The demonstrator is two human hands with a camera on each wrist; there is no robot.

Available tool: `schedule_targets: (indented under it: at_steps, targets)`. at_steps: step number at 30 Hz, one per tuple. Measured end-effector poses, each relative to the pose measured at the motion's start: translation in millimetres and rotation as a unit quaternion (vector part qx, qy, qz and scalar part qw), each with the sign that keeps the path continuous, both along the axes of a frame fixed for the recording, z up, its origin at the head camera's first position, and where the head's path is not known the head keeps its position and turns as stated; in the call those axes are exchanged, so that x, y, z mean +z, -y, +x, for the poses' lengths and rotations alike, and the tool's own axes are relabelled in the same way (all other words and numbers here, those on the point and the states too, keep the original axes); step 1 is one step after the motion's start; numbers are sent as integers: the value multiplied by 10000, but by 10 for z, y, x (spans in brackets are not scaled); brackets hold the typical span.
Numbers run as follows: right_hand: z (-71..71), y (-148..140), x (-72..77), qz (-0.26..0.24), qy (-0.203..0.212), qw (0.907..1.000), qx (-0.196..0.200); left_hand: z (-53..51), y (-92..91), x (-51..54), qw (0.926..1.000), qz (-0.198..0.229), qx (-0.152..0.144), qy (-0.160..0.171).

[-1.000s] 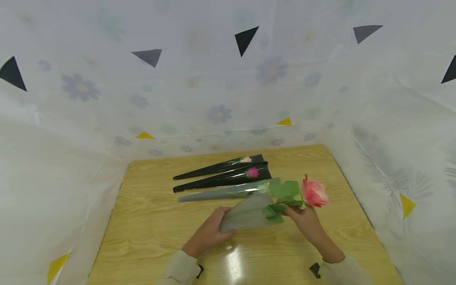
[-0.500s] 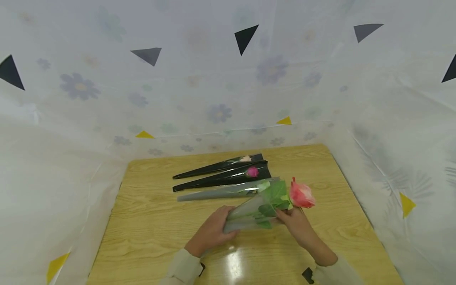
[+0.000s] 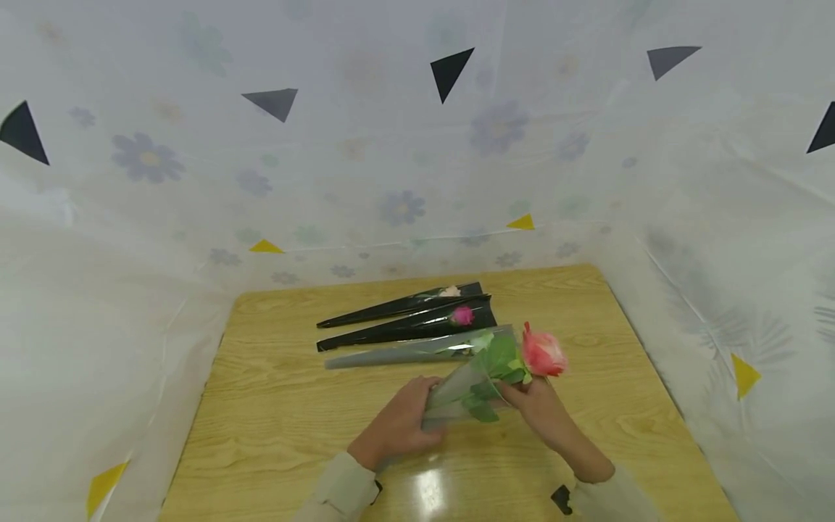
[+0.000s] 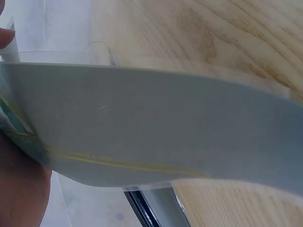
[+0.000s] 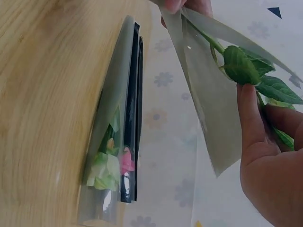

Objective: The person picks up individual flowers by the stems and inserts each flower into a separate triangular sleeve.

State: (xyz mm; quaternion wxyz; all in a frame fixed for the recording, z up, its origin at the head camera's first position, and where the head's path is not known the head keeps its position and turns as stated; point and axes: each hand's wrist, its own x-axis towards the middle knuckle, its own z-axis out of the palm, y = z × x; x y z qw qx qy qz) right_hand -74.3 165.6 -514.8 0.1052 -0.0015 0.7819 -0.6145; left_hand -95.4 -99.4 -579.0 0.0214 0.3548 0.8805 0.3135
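Note:
My left hand [image 3: 401, 422] grips a grey translucent flower sleeve [image 4: 142, 109] around its body, above the table. The sleeve's wide mouth points right. In my right hand [image 5: 277, 151] the green stem of a pink artificial rose [image 3: 543, 353] is pinched just below the bloom, among its leaves [image 5: 240, 65]. The lower stem and some leaves lie inside the sleeve, while the bloom stands outside its mouth. How far down the stem reaches is hidden by the sleeve.
Behind the hands lie a grey sleeve [image 3: 391, 355] with a pale green flower, a black sleeve [image 3: 391, 333] with a magenta flower, and another black sleeve [image 3: 385, 310] with a cream flower. All rest on a wooden table [image 3: 261, 406] within white floral curtains [image 3: 293, 188].
My right hand has moved left with the rose, bringing its stem and leaves deeper into the sleeve. My left hand has shifted slightly right with the sleeve.

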Motion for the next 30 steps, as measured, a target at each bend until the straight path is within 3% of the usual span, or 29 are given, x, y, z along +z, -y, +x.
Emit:
schedule_targets:
  at_steps: [5, 9, 12, 15, 18, 20, 24, 27, 30]
  targets:
    - [-70, -44, 52, -70, -292, 9992, 272, -24, -34, -28, 9991, -35, 81, -403]
    - [-66, 23, 16, -224, -299, 9965, 743, -27, -75, -19, 9990, 32, 55, -451]
    - [-48, 88, 4, -405, -282, 9953, 830, -21, -111, -6, 9990, 18, 69, -432]
    - [-25, 155, 6, -597, -646, 9920, 911, -12, -147, 19, 9988, 37, 93, -480]
    - [26, 221, -14, -444, -1169, 9882, 888, -6, -186, 54, 9984, 167, 32, -540]
    - [57, 263, -34, -431, -1213, 9878, 871, -2, -211, 69, 9983, 212, -20, -534]
    - [66, 334, -67, -322, -916, 9915, 869, 17, -233, 95, 9988, 346, -43, -336]
    - [55, 343, -84, -188, -728, 9920, 1017, 34, -210, 116, 9985, 535, 56, 63]
    - [50, 330, -87, -379, -520, 9911, 1164, 38, -193, 140, 9956, 772, 64, 535]
